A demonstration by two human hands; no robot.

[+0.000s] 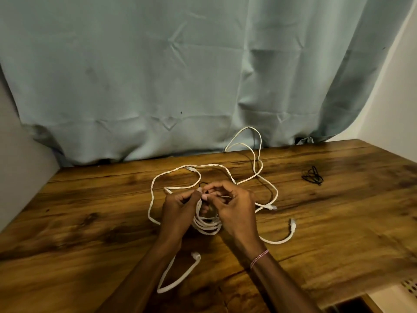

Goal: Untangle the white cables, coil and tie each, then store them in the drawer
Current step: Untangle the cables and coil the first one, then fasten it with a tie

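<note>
A coil of white cable (208,224) hangs between my two hands over the middle of the wooden table (90,218). My left hand (178,211) and my right hand (234,206) pinch together at the coil's top, where a thin black tie (203,183) shows. Two ends of the coil trail out, one plug (195,255) near my left forearm and one plug (292,223) to the right. A loose white cable (228,170) lies looped behind my hands, arching up against the curtain. No drawer is in view.
Several black ties (313,175) lie at the back right of the table. A grey-green curtain (180,75) hangs along the table's far edge. White walls stand at left and right. The table's front right corner drops off to a floor with a vent (409,284).
</note>
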